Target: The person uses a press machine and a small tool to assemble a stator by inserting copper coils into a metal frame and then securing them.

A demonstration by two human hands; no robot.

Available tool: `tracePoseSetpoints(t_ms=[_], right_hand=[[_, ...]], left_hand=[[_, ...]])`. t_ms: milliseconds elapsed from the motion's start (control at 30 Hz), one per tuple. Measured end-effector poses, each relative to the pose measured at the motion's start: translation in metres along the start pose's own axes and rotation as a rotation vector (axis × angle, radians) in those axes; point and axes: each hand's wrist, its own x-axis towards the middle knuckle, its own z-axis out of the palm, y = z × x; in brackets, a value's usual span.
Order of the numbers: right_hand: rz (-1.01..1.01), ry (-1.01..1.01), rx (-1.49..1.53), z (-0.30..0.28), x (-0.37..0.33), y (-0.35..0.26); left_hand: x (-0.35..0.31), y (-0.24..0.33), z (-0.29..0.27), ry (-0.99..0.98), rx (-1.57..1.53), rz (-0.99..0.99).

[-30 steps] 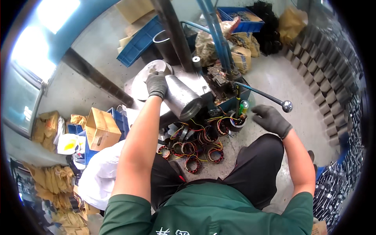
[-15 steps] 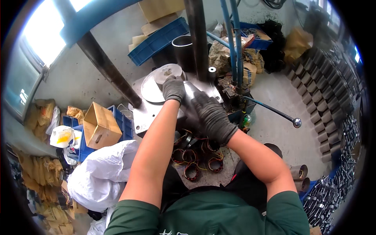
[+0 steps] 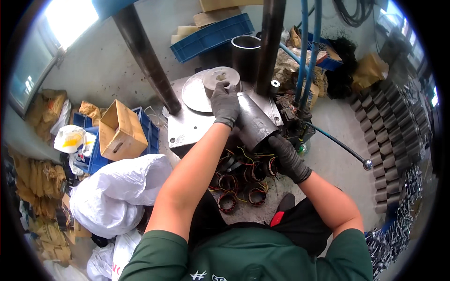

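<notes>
A dark grey metal tube [image 3: 255, 122] lies tilted, its upper end over the steel plate [image 3: 183, 127] and its lower end toward me. My right hand [image 3: 289, 160], in a dark grey glove, is closed around the lower end's right edge. Beside the tube's upper end, my gloved left hand [image 3: 225, 104] has its fingers bent onto the near side of a round metal block [image 3: 220, 75]. This block stands on a flat disc [image 3: 193, 96] upon the plate. Part of the tube's left side is hidden by my left hand.
Wound copper rings with wires [image 3: 228, 202] lie below the plate. Dark posts [image 3: 269, 47] rise behind it, and a lever with a ball end [image 3: 367, 164] juts right. An open-topped cylinder [image 3: 246, 43] stands behind. A cardboard box [image 3: 123, 133] and white sack [image 3: 117, 194] are left; stacked tubes [image 3: 382, 145] right.
My right hand has slid from the tube's upper surface down to its lower end, uncovering the tube. My left hand stays at the block. The whole view has shifted.
</notes>
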Motion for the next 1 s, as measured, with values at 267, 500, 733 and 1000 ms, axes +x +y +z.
tracePoseSetpoints(t_ms=[267,500,733,1000], right_hand=[[-0.063,0.323,0.339,0.074,0.039,0.007],[-0.125,0.353,0.238,0.104,0.048,-0.007],[-0.408,0.384,-0.34,0.069,0.079,-0.027],[-0.534,0.134,-0.94,0.078,0.162,-0.116]], left_hand=[[-0.055,-0.055,-0.014,-0.018,-0.526,-0.515],[-0.057,-0.051,-0.029,-0.36,-0.949,-0.901],[-0.047,-0.026,-0.024,-0.426,-1.351,-0.728],[0.018,-0.035,-0.004,-0.666,-1.788,-0.613]])
